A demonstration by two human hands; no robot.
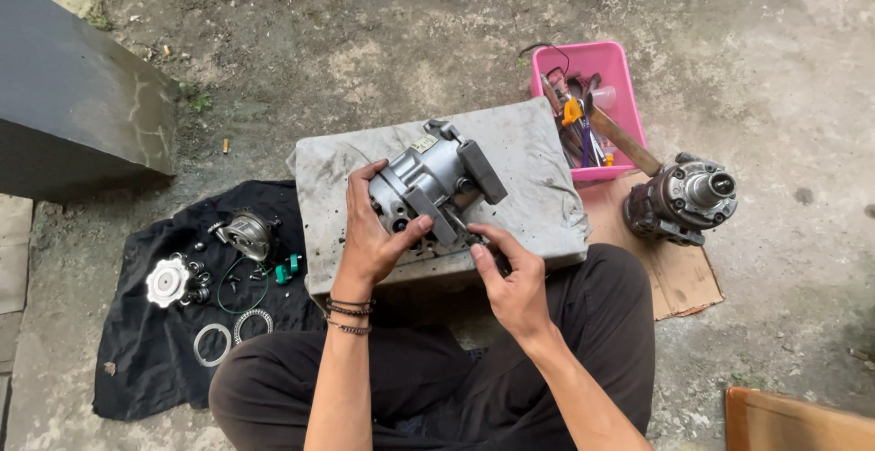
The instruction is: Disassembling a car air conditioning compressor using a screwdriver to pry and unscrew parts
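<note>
Two hands (369, 241) (510, 278) — compressor (433, 182), padded block (538, 187), concrete, maybe outdoors

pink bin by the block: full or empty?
Partly full. The pink bin holds a loose pile of hand tools, and a wooden handle sticks out over its near rim. Its far end shows bare pink wall.

Grey metal housing (436, 187) on a grey cloth (538, 178), pink tub (609, 61), black cloth (146, 342) with white rings (212, 343)
</note>
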